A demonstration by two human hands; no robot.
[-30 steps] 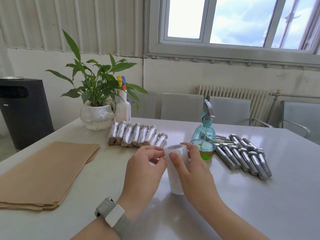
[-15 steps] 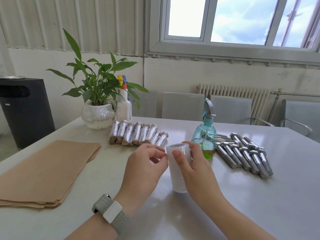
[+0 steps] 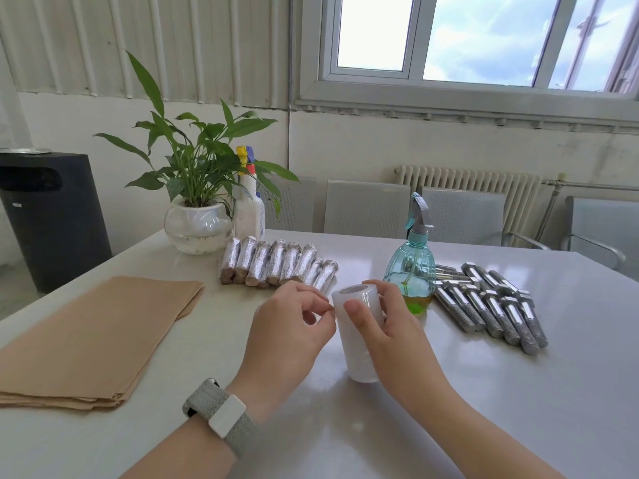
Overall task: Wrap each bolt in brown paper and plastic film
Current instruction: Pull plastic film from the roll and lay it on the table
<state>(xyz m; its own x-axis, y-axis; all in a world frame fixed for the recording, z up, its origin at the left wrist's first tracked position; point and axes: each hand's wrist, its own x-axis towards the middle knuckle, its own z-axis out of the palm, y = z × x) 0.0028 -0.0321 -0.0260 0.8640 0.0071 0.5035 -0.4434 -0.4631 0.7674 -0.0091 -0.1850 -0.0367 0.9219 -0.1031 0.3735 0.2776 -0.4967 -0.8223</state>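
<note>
A white roll of plastic film [image 3: 356, 344] stands upright on the table in front of me. My right hand [image 3: 387, 326] grips it near the top, thumb on its front. My left hand [image 3: 290, 326] is beside the roll, its thumb and forefinger pinched together at the roll's upper left edge, where the film's end may lie. A stack of brown paper sheets [image 3: 93, 333] lies at the left. Several wrapped bolts [image 3: 276, 262] lie in a row at the back. Several bare steel bolts [image 3: 491, 305] lie at the right.
A teal spray bottle [image 3: 411, 264] with yellow-green liquid stands just behind my right hand. A potted plant [image 3: 197, 202] and a white spray bottle [image 3: 249, 205] stand at the back left. Grey chairs [image 3: 366, 209] line the far table edge. A black bin [image 3: 48, 216] stands left of the table.
The view has shifted slightly. Both hands stay at the roll; the left fingers keep picking at its upper edge.
</note>
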